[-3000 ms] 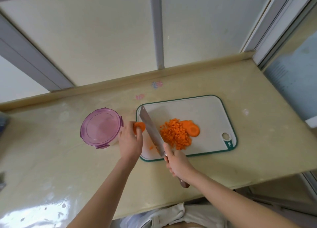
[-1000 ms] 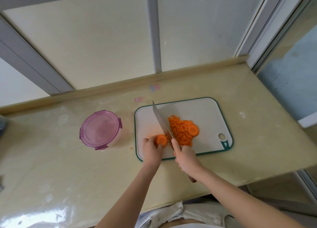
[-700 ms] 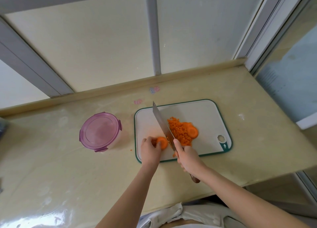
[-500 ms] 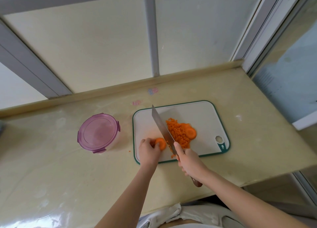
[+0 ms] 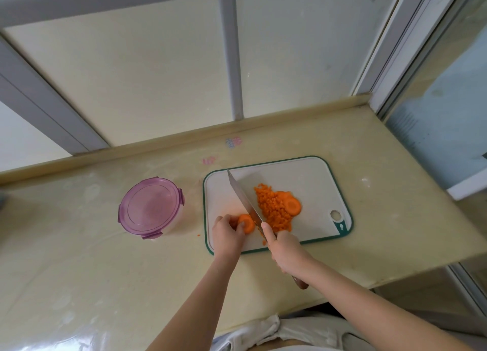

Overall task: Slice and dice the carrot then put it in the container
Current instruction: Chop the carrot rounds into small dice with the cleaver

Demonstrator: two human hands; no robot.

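Pinching carrot stub (image 5: 246,222) near board (image 5: 311,182) edge

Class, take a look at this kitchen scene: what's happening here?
A person is chopping carrot on a white cutting board. The left hand holds a carrot piece on the board, while the right hand grips a knife with its blade beside that piece. A pile of diced carrot and round slices lie on the other side of the blade. The container sits on the counter with its purple lid on.

A home kitchen: cutting board (image 5: 311,176) on a counter (image 5: 79,258) (windowed wall behind).
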